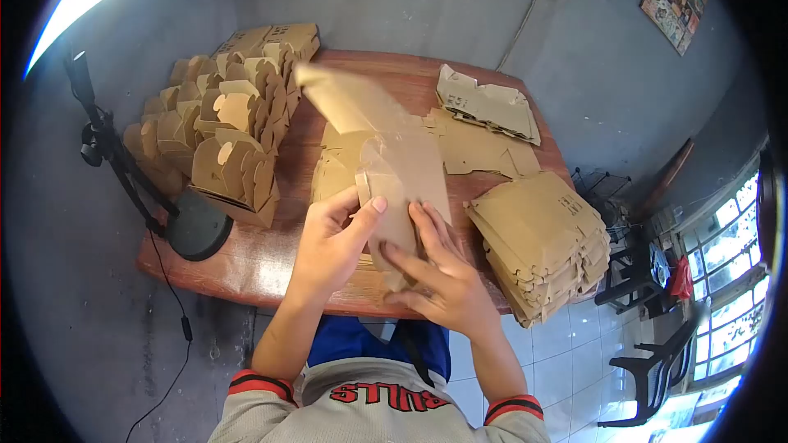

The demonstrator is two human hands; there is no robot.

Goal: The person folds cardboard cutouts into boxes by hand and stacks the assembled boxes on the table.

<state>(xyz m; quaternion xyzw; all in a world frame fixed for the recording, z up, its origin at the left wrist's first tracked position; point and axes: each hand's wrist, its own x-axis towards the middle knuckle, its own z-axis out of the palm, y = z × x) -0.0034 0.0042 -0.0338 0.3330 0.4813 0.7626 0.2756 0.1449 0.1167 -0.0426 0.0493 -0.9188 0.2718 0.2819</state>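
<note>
A partly folded cardboard piece (410, 156) is held over the front middle of the table, with one flap raised towards the upper left. My left hand (341, 238) grips its near left edge, thumb on top and fingers behind. On the right side of the same piece, my right hand (439, 275) rests with its fingers spread against the surface. Beneath and behind it lie flat cardboard sheets (332, 166). The far tip of the raised flap is blurred.
Folded cardboard boxes (234, 168) stand in rows at the left beside a black lamp base (199, 226). Flat cardboard stacks (538, 230) lie at the right edge of the wooden table (246, 258), with more pieces (488, 102) behind. Black chairs (657, 369) stand right.
</note>
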